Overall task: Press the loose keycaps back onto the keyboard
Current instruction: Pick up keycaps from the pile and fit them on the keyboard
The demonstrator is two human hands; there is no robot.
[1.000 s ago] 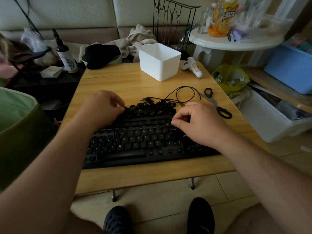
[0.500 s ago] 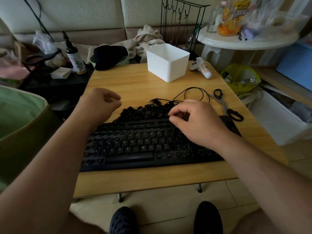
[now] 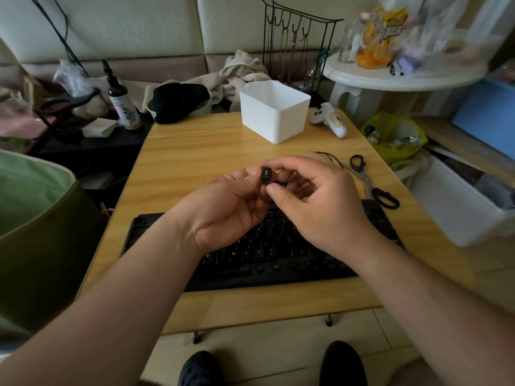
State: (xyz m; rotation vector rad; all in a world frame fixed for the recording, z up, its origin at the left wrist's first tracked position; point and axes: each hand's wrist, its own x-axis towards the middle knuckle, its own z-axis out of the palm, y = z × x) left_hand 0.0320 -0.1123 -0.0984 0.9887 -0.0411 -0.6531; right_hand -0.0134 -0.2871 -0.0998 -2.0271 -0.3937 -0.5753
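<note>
Pinching 1 black keycap between both hands' curled fingers above keyboard on cluttered wooden table.

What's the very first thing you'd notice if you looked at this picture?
Two hands meeting in the middle, above the table: the left hand and right hand both pinch one small black keycap. Right under them lies the black keyboard on the wooden table. Behind, a bright white box stands at the table's far edge.

A home: padded sofa, snack bag.
</note>
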